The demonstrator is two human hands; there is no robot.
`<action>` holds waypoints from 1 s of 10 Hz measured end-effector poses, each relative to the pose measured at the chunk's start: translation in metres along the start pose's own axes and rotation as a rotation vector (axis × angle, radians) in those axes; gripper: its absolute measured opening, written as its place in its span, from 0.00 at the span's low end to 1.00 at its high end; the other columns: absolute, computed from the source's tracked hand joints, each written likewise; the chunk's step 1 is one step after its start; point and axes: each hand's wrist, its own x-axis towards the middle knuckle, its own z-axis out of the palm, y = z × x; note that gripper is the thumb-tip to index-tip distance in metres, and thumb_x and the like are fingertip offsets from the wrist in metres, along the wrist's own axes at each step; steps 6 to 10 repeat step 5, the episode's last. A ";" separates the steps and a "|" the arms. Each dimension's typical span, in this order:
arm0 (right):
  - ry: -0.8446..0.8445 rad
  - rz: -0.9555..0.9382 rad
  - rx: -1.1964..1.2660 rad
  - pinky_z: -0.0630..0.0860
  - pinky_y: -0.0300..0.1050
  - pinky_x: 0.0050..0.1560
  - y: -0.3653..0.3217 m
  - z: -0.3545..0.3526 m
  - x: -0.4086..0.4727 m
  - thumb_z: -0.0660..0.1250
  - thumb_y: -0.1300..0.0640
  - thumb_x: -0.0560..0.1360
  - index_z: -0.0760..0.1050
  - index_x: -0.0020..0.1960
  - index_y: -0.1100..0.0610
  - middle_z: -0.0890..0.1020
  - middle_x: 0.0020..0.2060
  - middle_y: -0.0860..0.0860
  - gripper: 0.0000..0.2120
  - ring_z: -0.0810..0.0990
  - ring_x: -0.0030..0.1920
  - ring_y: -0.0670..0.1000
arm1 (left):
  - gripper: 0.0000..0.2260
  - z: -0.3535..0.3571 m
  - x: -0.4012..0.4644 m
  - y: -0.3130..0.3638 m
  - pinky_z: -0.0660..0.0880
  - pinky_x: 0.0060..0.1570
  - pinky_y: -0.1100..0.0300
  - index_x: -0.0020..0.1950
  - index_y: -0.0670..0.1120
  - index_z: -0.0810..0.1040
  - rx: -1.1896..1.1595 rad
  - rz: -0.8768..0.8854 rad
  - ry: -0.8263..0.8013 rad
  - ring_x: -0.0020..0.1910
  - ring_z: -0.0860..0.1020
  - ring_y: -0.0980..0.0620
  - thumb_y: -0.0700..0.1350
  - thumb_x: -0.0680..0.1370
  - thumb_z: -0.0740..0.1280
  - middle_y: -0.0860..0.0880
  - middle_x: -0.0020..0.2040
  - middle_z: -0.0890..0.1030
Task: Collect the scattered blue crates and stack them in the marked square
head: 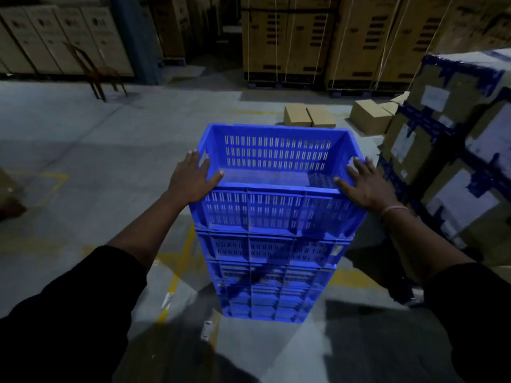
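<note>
A stack of several blue slotted crates (272,272) stands on the grey floor inside worn yellow floor lines (181,261). The top crate (276,153) is empty and sits squarely on the ones below. My left hand (193,178) lies flat against its left rim, fingers spread, thumb over the near edge. My right hand (365,183) presses the right rim the same way, thumb on the near corner. Neither hand curls around a handle.
A pallet of taped cardboard boxes (453,150) stands close on the right of the stack. Small cartons (309,114) lie on the floor behind it. Tall strapped cartons (304,40) line the back wall, and a wooden chair (94,70) is at the far left.
</note>
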 end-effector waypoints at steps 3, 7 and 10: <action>-0.064 0.039 0.099 0.47 0.57 0.77 -0.008 -0.011 -0.006 0.51 0.29 0.76 0.48 0.81 0.56 0.45 0.80 0.52 0.43 0.39 0.79 0.54 | 0.41 -0.008 -0.005 0.006 0.55 0.77 0.41 0.82 0.45 0.54 0.024 -0.006 -0.045 0.80 0.52 0.39 0.71 0.78 0.44 0.38 0.81 0.52; 0.054 0.005 0.147 0.40 0.59 0.78 -0.012 -0.042 0.016 0.47 0.24 0.73 0.44 0.81 0.55 0.44 0.80 0.54 0.48 0.40 0.80 0.54 | 0.37 -0.045 0.007 0.013 0.46 0.78 0.44 0.82 0.41 0.53 -0.046 0.086 0.164 0.81 0.48 0.39 0.65 0.82 0.51 0.37 0.82 0.50; 0.054 0.005 0.147 0.40 0.59 0.78 -0.012 -0.042 0.016 0.47 0.24 0.73 0.44 0.81 0.55 0.44 0.80 0.54 0.48 0.40 0.80 0.54 | 0.37 -0.045 0.007 0.013 0.46 0.78 0.44 0.82 0.41 0.53 -0.046 0.086 0.164 0.81 0.48 0.39 0.65 0.82 0.51 0.37 0.82 0.50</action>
